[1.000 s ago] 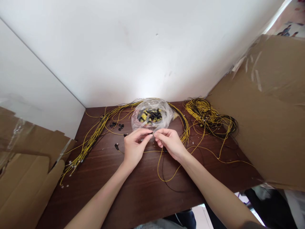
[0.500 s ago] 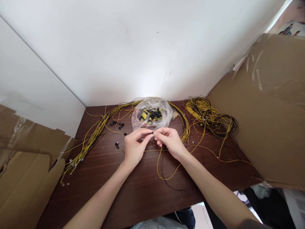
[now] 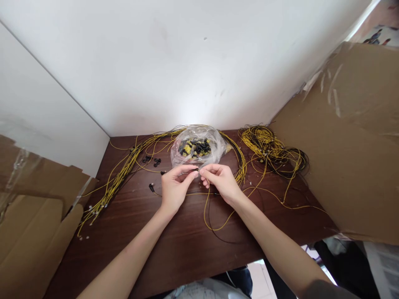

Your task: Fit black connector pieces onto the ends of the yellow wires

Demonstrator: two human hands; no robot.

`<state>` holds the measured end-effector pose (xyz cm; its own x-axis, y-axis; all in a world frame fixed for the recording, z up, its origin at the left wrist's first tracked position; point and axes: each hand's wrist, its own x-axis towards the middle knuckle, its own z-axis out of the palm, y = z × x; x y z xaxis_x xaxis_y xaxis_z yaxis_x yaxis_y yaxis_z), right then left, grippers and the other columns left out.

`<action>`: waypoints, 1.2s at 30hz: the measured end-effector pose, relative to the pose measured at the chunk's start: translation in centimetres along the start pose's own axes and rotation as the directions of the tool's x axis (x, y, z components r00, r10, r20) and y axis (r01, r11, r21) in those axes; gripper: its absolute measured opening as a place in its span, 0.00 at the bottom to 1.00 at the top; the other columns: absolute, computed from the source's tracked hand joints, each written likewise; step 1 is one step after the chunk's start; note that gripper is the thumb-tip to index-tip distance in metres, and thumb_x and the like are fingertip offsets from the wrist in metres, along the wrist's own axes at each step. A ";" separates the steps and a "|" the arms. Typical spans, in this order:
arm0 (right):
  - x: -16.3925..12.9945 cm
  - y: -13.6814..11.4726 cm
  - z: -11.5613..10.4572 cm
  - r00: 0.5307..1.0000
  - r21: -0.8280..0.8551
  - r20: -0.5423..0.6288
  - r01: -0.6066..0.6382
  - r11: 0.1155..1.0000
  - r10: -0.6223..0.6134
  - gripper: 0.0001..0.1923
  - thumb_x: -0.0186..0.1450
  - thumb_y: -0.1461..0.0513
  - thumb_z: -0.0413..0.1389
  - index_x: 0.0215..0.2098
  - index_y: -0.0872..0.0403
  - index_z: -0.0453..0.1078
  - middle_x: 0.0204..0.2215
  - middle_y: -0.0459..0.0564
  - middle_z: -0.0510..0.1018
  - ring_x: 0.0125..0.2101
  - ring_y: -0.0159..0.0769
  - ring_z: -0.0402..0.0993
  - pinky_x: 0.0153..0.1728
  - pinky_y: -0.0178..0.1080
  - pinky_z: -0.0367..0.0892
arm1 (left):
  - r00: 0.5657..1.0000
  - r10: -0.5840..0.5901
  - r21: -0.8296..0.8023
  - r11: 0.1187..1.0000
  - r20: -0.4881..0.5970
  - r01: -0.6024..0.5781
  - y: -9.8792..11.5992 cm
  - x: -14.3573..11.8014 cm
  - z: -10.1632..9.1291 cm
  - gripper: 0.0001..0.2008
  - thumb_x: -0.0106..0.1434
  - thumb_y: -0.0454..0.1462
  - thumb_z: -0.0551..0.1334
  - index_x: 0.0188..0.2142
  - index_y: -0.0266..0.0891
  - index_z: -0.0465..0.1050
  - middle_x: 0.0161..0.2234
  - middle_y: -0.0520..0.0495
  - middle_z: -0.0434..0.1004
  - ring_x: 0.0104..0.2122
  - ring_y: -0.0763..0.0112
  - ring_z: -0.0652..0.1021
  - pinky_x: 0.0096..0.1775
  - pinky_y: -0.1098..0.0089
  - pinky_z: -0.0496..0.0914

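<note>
Over the front of the plastic bag, my left hand (image 3: pixel 173 189) and my right hand (image 3: pixel 222 181) meet fingertip to fingertip. A small black piece (image 3: pixel 196 169), mostly covered, is pinched between my left thumb and index finger; it looks like a connector part. My right fingers are closed on the end of a thin yellow wire (image 3: pixel 205 211), which hangs below them in a loop beside a black wire (image 3: pixel 215 233). The clear plastic bag (image 3: pixel 177 155) behind my hands lies open, with black and yellow small parts (image 3: pixel 199 147) inside.
A long bundle of yellow and black wires (image 3: pixel 116 187) curves along the left and behind the bag. A tangled wire heap (image 3: pixel 264 141) lies at the right. Black rings (image 3: pixel 157 161) and a black plug (image 3: pixel 151 187) rest left of my hands. Cardboard (image 3: pixel 352 145) borders the brown table (image 3: pixel 187 249).
The whole view has shifted slightly. My hands keep the same pinch at the fingertips, with only a tiny movement of the fingers around the black piece.
</note>
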<state>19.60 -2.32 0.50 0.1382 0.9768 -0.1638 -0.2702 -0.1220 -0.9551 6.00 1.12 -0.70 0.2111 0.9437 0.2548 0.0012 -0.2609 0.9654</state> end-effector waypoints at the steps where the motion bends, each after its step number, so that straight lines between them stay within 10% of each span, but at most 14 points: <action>1: 0.0 0.0 0.0 1.000 -0.004 -0.001 0.001 1.000 -0.001 0.13 0.50 0.56 0.64 0.23 0.58 0.72 0.17 0.43 0.72 0.16 0.24 0.64 0.18 0.30 0.61 | 1.000 0.001 0.002 1.000 0.005 -0.001 0.0 0.0 0.0 0.05 0.53 0.34 0.65 0.32 0.38 0.77 0.32 0.48 0.80 0.33 0.70 0.79 0.38 0.70 0.74; 36: 0.2 0.1 -0.4 0.998 -0.024 0.060 0.017 1.000 -0.015 0.13 0.51 0.55 0.63 0.24 0.57 0.71 0.18 0.43 0.71 0.18 0.24 0.64 0.19 0.31 0.59 | 0.997 -0.073 -0.074 0.995 0.018 0.074 0.5 0.0 0.2 0.07 0.53 0.35 0.65 0.34 0.36 0.78 0.35 0.46 0.80 0.35 0.67 0.79 0.40 0.68 0.74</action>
<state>19.98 -2.20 0.24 0.0845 0.9873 -0.1342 -0.2452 -0.1099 -0.9632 6.16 0.95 -0.25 0.2278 0.9564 0.1826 -0.0550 -0.1746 0.9831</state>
